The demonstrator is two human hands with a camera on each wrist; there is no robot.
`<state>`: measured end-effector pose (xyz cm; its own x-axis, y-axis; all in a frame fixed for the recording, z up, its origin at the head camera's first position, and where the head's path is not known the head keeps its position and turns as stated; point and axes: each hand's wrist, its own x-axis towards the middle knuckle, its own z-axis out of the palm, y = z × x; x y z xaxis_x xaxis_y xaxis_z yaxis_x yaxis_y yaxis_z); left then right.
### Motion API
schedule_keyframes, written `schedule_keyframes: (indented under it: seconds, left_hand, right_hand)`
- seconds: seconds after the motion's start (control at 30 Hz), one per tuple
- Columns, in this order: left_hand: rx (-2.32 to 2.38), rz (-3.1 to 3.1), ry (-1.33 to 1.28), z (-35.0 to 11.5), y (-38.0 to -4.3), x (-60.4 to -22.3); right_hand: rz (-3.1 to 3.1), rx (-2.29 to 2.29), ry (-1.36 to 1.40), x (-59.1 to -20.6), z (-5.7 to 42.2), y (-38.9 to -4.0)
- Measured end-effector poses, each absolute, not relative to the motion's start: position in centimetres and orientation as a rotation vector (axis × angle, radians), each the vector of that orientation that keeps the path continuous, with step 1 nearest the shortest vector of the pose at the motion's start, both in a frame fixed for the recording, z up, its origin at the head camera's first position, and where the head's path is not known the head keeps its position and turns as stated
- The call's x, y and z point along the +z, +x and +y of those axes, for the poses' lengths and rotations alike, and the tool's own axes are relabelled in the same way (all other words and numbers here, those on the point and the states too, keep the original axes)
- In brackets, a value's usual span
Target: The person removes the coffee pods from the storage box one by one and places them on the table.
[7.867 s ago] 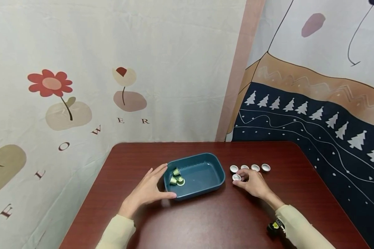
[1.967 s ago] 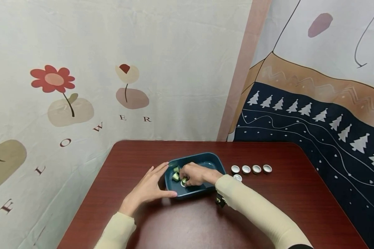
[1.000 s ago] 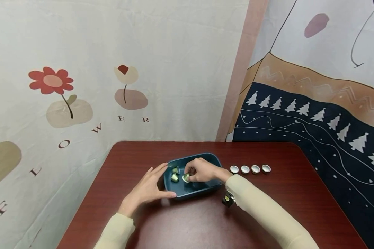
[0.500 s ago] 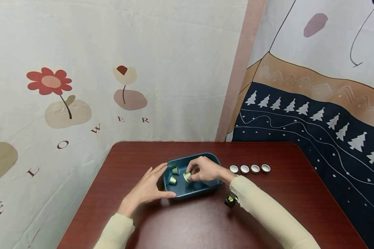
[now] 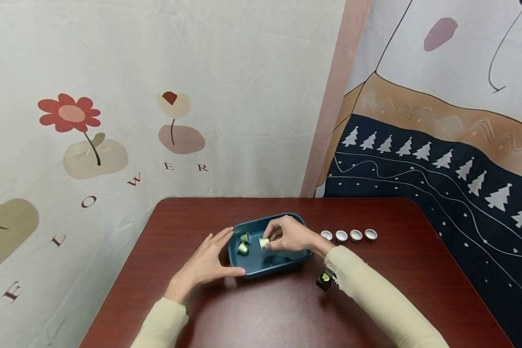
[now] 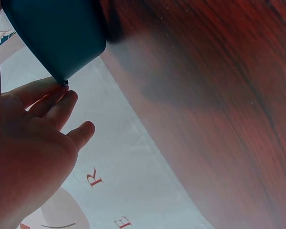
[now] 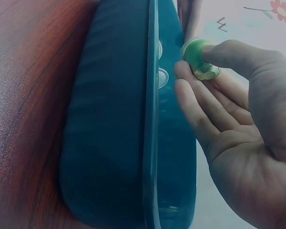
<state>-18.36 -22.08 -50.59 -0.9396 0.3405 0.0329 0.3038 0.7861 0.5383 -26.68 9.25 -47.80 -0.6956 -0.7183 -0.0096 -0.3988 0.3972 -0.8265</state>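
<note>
A green coffee capsule [image 5: 264, 242] is pinched between the thumb and fingers of my right hand [image 5: 289, 235], above the blue-green tray [image 5: 271, 270]. The right wrist view shows the same capsule [image 7: 196, 53] held by its sides. Inside the tray's left end lie two more green capsules, an upper one [image 5: 245, 237] and a lower one [image 5: 242, 249], both tipped over. My left hand [image 5: 202, 263] spans that end, its fingers and thumb extended along the rim. In the left wrist view, fingertips of the left hand [image 6: 33, 124] touch the tray's rim [image 6: 43, 62].
Right of the tray, several round capsules, silvery-white face up, form a row on the red-brown table [image 5: 261, 314]; the rightmost capsule [image 5: 371, 234] stands apart from my right wrist. Behind the table hangs a printed cloth [image 5: 252, 96].
My right hand went from the white-faced capsules into the tray, took hold of a green capsule and raised it slightly, moving right. The lower loose capsule shifted a little. My left hand stayed put.
</note>
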Motion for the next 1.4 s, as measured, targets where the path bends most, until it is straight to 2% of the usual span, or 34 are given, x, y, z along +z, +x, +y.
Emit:
schedule_keyframes:
  seconds: [0.33, 1.0, 1.4]
  left_hand:
    - [0.858, 2.894, 0.514, -22.0, -18.4, -50.5]
    - [0.877, 2.897, 0.524, -22.2, -18.3, -50.7]
    - [0.859, 2.906, 0.527, -22.1, -18.6, -50.8]
  right_hand:
    - [2.256, -1.357, -0.892, -47.7, 9.6, -26.6]
    - [2.144, -1.598, -0.925, -47.5, 11.2, -26.1]
    - [2.143, -1.591, -0.914, -47.2, 12.7, -25.6]
